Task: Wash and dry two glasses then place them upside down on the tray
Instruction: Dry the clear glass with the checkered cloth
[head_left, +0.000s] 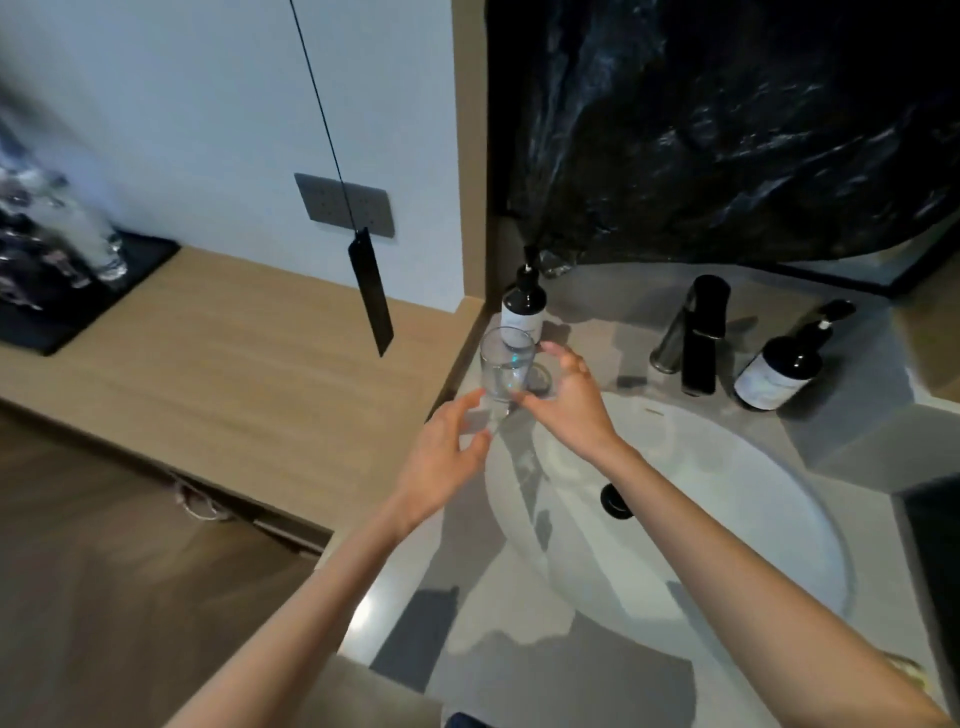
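- Right hand grips an upright glass above the worktop's left sink edge, probably heading to rinse.
- Left hand open beneath, ready to steady it.
- Second glass stands just behind.

Two pump bottles flank black faucet (behind basin).

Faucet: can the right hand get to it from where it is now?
Probably yes. The right hand sits by the glass, and nothing stands between it and the faucet across the counter, though it seems to be holding the glass.
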